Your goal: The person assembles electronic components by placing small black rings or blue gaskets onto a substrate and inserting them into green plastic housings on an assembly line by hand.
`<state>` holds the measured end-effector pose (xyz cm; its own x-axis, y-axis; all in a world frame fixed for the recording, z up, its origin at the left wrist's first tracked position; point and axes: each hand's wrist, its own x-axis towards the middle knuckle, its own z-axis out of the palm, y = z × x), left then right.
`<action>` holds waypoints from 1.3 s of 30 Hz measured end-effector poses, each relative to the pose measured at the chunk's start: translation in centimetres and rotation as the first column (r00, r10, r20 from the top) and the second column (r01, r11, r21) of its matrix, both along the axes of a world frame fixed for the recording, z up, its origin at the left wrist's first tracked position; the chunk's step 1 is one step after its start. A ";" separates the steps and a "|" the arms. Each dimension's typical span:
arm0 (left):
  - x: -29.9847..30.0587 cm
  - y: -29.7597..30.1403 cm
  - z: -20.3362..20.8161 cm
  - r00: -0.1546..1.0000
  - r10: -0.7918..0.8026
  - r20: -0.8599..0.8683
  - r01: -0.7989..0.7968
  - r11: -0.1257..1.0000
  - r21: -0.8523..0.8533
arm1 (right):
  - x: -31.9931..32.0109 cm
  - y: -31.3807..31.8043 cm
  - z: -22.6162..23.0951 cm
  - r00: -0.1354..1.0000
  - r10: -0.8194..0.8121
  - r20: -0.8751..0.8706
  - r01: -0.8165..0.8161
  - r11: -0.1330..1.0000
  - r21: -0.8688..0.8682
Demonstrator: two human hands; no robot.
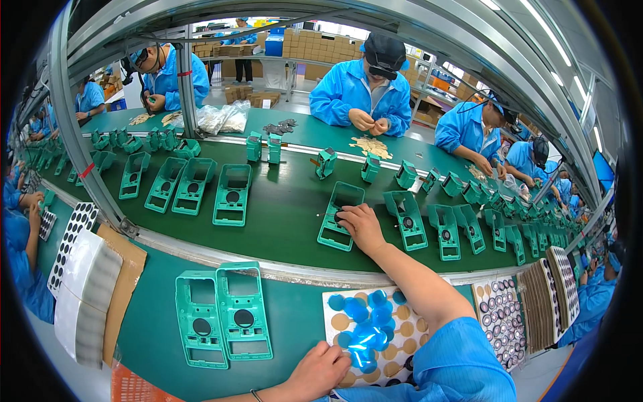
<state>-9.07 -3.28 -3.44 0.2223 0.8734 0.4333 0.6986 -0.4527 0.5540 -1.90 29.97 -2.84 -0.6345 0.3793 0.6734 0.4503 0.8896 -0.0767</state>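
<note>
My right hand (362, 226) reaches across onto the dark green conveyor, fingers bent over a green plastic housing (333, 238) with a large window. They cover its middle, where other housings carry a round black disc. My left hand (317, 370) rests low beside a white sheet (329, 318) of round tan stickers, its fingers curled; whatever they hold is hidden. Loose blue film discs (367, 329) lie heaped on that sheet. Left of it, two more green housings (202, 326) lie side by side on the bench, each with a black disc in it.
Rows of green housings (232, 194) and small green parts (325, 163) line the conveyor (288, 201). Sticker sheets (87, 295) stand at the left, more (499, 321) at the right. A metal post (84, 144) rises at left. Co-workers in blue (362, 94) sit opposite.
</note>
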 end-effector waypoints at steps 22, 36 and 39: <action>-0.2 0.0 0.1 0.999 0.003 -0.032 -0.004 1.000 -0.026 | 0.4 -0.1 1.1 0.986 -0.041 0.162 0.026 0.995 0.097; -0.5 -0.2 0.8 1.000 0.000 -0.031 -0.002 0.999 -0.045 | 0.0 0.5 3.7 0.860 -0.050 0.509 0.155 0.974 -0.166; -1.0 -0.7 3.2 0.992 0.124 0.024 -0.125 0.992 0.025 | -0.5 0.3 3.5 0.855 -0.032 0.517 0.131 0.979 -0.157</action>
<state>-10.07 -4.02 -0.26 0.1024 0.8820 0.4599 0.7377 -0.3774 0.5597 -2.41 30.31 0.62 -0.8306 0.5274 0.1788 0.5403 0.8410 0.0292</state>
